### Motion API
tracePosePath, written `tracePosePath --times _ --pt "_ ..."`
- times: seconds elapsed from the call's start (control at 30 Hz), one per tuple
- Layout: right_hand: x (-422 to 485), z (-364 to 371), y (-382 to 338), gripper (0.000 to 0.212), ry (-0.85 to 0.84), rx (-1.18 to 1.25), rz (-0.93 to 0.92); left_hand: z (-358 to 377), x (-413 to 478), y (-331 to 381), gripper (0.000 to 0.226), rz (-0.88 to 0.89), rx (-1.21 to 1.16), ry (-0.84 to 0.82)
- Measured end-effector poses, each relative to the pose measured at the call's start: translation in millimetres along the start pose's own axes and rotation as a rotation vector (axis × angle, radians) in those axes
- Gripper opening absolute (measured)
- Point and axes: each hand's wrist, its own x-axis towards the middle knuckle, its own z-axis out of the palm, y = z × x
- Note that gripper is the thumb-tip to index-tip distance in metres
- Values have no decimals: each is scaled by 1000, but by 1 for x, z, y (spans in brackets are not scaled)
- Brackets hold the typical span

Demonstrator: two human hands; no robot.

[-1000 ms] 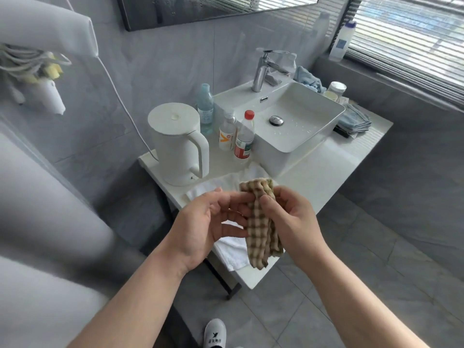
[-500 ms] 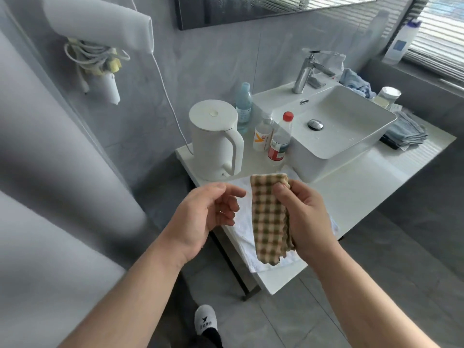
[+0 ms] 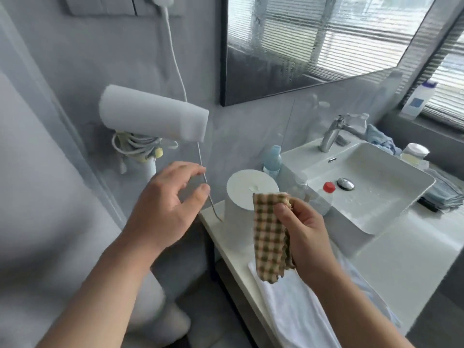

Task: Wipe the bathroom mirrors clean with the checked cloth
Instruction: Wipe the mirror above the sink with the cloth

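So there's a fair bit of clutter around us here. A white kettle [image 3: 251,194] sits at the left end of the counter [image 3: 411,249], with a blue-capped bottle [image 3: 272,158] behind it and a red-capped bottle [image 3: 324,197] squeezed between the kettle and the sink [image 3: 371,187]. The tap [image 3: 331,133] is at the back of the sink, a jar [image 3: 414,153] and some folded blue cloths [image 3: 444,192] sit off to its right, and a white towel [image 3: 296,305] hangs over the counter's front edge. A hairdryer [image 3: 153,119] is mounted on the wall, and a white cord [image 3: 175,59] runs down from the socket right past our left fingertips, so that bit of space is kind of crowded.

The mirror [image 3: 313,43] is up top above the sink, dark-framed, reflecting the window blinds, and its glass looks streaky and spotted low down. The cloth [image 3: 270,237] is brown and cream check, scrunched at the top and hanging loose below, held over the counter in front of the kettle, well below the mirror.

Our right hand [image 3: 303,229] pinches the cloth's top edge, thumb over curled fingers. Our left hand [image 3: 165,204] holds nothing, fingers spread and loosely bent.

Compared to half a second ago, the view has tipped up, so loads more mirror shows. The left hand has lifted up and away from the cloth, and the right hand has the same grip as before.
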Motion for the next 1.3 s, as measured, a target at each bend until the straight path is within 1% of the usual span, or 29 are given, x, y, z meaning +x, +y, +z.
tracePosePath --times 0.07,0.13,0.2,0.3,0.37,0.47,0.6,0.73,0.83,0.9,1.0,1.1,1.17,1.3 --pt "20 20 -14 13 0 26 -35 -18 34 0 44 144 112 77" --pt "38 36 -29 12 3 34 -76 -33 66 5 45 266 184 152" --pt "55 49 -45 16 5 21 -141 -45 93 12 43 346 247 209" --pt "77 63 -62 16 29 2 -231 -58 124 23 41 400 315 263" --pt "90 68 -69 16 25 20 -253 -65 142 30 39 454 350 283" --pt "112 73 -75 16 18 9 -290 -74 168 36 37 506 397 280" --pt "147 75 -89 19 52 24 -345 -83 206 51 37 578 464 282" --pt "186 72 -118 18 92 57 -443 -83 258 77 44 605 544 276" --pt "212 69 -146 18 84 88 -527 -81 295 96 50 674 673 269" --pt "228 66 -164 18 62 105 -581 -82 316 107 51 704 758 298" --pt "248 63 -190 16 45 107 -660 -89 342 119 64 706 941 385" --pt "261 64 -217 15 51 103 -726 -103 362 135 93 591 1167 383" --pt "265 66 -236 15 69 83 -772 -115 373 145 100 547 1249 384" --pt "268 71 -274 14 84 29 -886 -139 391 159 107 461 1367 413"
